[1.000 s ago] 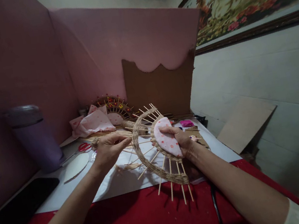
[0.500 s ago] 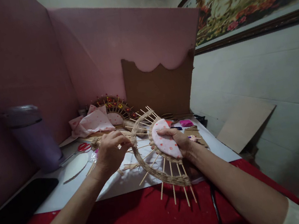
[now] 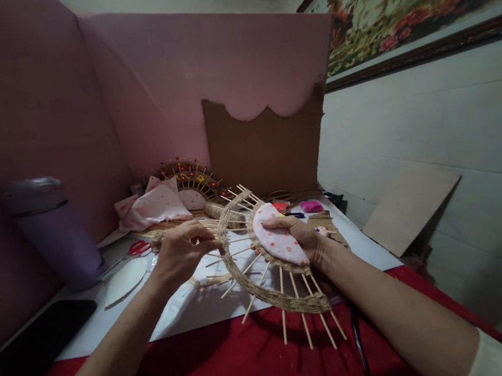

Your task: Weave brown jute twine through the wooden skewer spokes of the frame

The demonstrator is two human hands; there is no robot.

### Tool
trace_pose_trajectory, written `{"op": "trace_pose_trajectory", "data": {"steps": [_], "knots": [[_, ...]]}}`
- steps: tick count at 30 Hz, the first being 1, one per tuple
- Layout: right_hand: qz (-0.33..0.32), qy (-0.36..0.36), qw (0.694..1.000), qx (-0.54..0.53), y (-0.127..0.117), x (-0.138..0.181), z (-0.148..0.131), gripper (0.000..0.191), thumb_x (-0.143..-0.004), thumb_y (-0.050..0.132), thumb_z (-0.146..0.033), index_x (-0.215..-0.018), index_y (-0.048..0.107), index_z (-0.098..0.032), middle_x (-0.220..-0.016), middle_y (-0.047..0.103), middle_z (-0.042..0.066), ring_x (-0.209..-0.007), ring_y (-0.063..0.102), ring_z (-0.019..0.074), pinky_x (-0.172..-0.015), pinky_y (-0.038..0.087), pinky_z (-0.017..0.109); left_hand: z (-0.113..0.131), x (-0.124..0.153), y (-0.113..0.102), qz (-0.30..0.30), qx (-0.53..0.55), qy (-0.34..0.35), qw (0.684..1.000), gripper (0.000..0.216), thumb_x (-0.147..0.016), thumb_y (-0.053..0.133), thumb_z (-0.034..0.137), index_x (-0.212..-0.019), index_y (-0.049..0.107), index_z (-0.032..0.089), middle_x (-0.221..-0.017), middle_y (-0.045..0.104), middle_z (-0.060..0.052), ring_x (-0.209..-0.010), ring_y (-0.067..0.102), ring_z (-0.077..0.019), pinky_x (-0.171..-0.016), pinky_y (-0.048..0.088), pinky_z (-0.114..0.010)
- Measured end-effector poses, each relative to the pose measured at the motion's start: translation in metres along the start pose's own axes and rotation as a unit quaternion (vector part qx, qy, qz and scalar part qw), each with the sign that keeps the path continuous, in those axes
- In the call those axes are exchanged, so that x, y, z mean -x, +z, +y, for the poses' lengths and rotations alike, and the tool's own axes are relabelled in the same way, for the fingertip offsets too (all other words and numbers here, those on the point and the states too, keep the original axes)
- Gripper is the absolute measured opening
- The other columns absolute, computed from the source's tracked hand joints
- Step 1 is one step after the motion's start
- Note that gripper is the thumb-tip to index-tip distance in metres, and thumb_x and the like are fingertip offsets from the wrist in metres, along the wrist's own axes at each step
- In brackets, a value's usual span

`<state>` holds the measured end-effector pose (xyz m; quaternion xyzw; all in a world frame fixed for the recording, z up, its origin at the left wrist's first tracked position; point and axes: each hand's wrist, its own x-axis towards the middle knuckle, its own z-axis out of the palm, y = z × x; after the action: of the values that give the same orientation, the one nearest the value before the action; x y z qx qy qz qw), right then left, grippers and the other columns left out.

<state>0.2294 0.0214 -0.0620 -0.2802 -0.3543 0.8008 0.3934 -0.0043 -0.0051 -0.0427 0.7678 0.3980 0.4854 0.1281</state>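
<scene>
My right hand (image 3: 306,240) grips a half-round craft piece (image 3: 269,288) by its padded pink spotted centre (image 3: 278,239). Thin wooden sticks fan out from that centre through a curved band wrapped in jute twine. The piece is held tilted above the white sheet (image 3: 204,309). My left hand (image 3: 180,255) is closed in a pinch at the left edge of the twine band, on the stick ends or the twine there. What exactly it pinches is too small to make out.
A purple tumbler (image 3: 52,233) stands at the left, a black phone (image 3: 30,343) lies near it. Red scissors (image 3: 138,248), a twine spool (image 3: 223,212), pink spotted cloth (image 3: 152,207) and a finished decorated fan (image 3: 192,182) sit behind. Brown cardboard (image 3: 267,143) leans on the pink wall. Red cloth (image 3: 216,375) covers the front.
The craft piece has turned clockwise in my right hand, its lower sticks swinging to the right. My left hand stays pinched at the band's left edge.
</scene>
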Motion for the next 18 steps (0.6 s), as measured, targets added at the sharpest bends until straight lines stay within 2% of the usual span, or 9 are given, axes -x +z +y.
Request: {"op": "trace_pose_trajectory", "data": {"steps": [4, 8, 12, 15, 18], "knots": [[-0.001, 0.004, 1.000, -0.007, -0.0003, 0.0006, 0.0001, 0.015, -0.079, 0.043, -0.009, -0.083, 0.057, -0.003, -0.064, 0.068, 0.012, -0.054, 0.066, 0.0172, -0.055, 0.055, 0.026, -0.0003, 0.0000, -0.0050, -0.002, 0.067, -0.068, 0.995, 0.012, -0.060, 0.072, 0.024, -0.056, 0.064, 0.016, -0.054, 0.056, 0.000, -0.053, 0.045, -0.0111, -0.051, 0.033, -0.023], [-0.005, 0.009, 1.000, -0.017, 0.0001, 0.0017, -0.0005, 0.017, -0.081, 0.041, -0.010, -0.083, 0.057, -0.004, -0.063, 0.068, 0.011, -0.054, 0.066, 0.0169, -0.055, 0.055, 0.026, -0.0050, 0.0000, -0.0070, 0.029, 0.065, -0.067, 0.995, 0.011, -0.060, 0.072, 0.025, -0.057, 0.066, 0.016, -0.055, 0.057, 0.000, -0.054, 0.045, -0.0109, -0.051, 0.033, -0.023], [-0.013, 0.012, 0.999, -0.027, 0.0004, 0.0029, -0.0014, 0.020, -0.083, 0.039, -0.012, -0.084, 0.057, -0.004, -0.064, 0.069, 0.011, -0.055, 0.066, 0.0170, -0.055, 0.055, 0.026, -0.0065, 0.0007, -0.0044, 0.060, 0.111, -0.078, 0.989, 0.011, -0.059, 0.072, 0.025, -0.061, 0.067, 0.016, -0.059, 0.060, -0.001, -0.057, 0.050, -0.0121, -0.056, 0.038, -0.023], [-0.025, 0.003, 0.999, -0.031, -0.0005, 0.0030, -0.0017, 0.021, -0.083, 0.039, -0.013, -0.085, 0.057, -0.002, -0.066, 0.069, 0.012, -0.055, 0.066, 0.0174, -0.054, 0.055, 0.026, -0.0056, 0.0008, -0.0019, 0.078, 0.159, -0.112, 0.978, 0.011, -0.058, 0.073, 0.023, -0.060, 0.066, 0.015, -0.059, 0.060, -0.001, -0.056, 0.050, -0.0113, -0.055, 0.039, -0.023], [-0.031, -0.019, 0.999, -0.027, -0.0008, 0.0034, -0.0021, 0.022, -0.084, 0.039, -0.015, -0.084, 0.057, -0.003, -0.065, 0.068, 0.013, -0.053, 0.066, 0.0178, -0.052, 0.054, 0.026, -0.0067, 0.0008, -0.0008, 0.065, 0.223, -0.158, 0.960, 0.011, -0.060, 0.071, 0.024, -0.060, 0.065, 0.015, -0.057, 0.060, 0.000, -0.052, 0.049, -0.0096, -0.050, 0.037, -0.021]]}}
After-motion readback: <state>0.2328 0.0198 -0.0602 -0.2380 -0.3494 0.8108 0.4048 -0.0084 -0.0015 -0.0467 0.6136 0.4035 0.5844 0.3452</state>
